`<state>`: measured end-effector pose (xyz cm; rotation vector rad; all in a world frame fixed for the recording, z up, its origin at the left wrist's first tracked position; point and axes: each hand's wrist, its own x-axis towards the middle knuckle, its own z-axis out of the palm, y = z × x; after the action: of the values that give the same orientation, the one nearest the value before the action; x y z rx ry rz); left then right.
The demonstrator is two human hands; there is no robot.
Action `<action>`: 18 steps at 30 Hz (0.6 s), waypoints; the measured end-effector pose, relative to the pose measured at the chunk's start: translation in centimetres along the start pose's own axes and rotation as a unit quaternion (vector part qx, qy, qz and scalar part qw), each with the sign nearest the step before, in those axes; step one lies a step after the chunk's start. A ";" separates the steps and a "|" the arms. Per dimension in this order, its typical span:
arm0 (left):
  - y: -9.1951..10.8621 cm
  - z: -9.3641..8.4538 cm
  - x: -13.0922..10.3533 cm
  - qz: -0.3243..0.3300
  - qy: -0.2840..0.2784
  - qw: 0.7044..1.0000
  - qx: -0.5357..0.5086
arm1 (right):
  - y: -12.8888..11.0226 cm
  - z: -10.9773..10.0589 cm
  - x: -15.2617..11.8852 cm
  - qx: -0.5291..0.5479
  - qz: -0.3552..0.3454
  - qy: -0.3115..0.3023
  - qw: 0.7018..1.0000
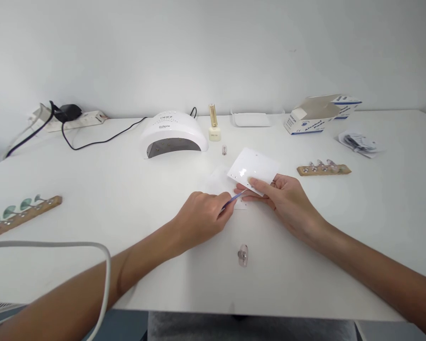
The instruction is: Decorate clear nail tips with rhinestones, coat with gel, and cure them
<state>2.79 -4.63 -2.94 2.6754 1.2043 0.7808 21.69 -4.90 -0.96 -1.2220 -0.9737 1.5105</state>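
My left hand (208, 215) is closed around a thin blue-purple tool (231, 201), whose tip points toward the lower edge of a white card (252, 166). That card carries a few small shiny dots and is pinched between the thumb and fingers of my right hand (287, 201). Beneath my hands lies another white sheet (216, 181), partly covered. Nearer the table's front edge rests a small clear pinkish piece (243, 255) with a shiny part on it. A similar smaller piece (224, 150) sits beyond the card.
Behind stand a white lamp (173, 132), a gold-capped bottle (214, 130), a white tray (252, 120) and an open box (310, 116). Wooden strips with small pieces lie left (28, 215) and right (323, 170). A white cable (57, 244) crosses the left foreground.
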 end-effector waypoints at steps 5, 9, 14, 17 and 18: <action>0.0 0.1 0.1 -0.030 -0.006 1.000 -0.005 | -0.1 0.1 -0.1 -0.014 0.018 -0.005 1.000; 0.0 0.0 0.1 -0.030 -0.014 0.999 -0.007 | 0.0 0.1 -0.1 -0.008 0.011 -0.004 1.000; 0.1 -0.1 0.1 -0.032 -0.023 0.999 -0.002 | 0.0 0.1 -0.1 -0.005 0.013 -0.002 1.000; 0.2 -0.2 0.2 -0.042 -0.037 0.998 -0.003 | -0.1 0.1 -0.1 -0.012 0.016 0.002 1.000; 0.2 -0.2 0.2 -0.045 -0.040 0.998 -0.004 | 0.0 0.1 -0.1 -0.011 0.015 0.004 1.000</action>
<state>2.90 -4.65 -2.60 2.5988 1.2894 0.6565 21.62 -5.01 -0.87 -1.2623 -0.9720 1.5214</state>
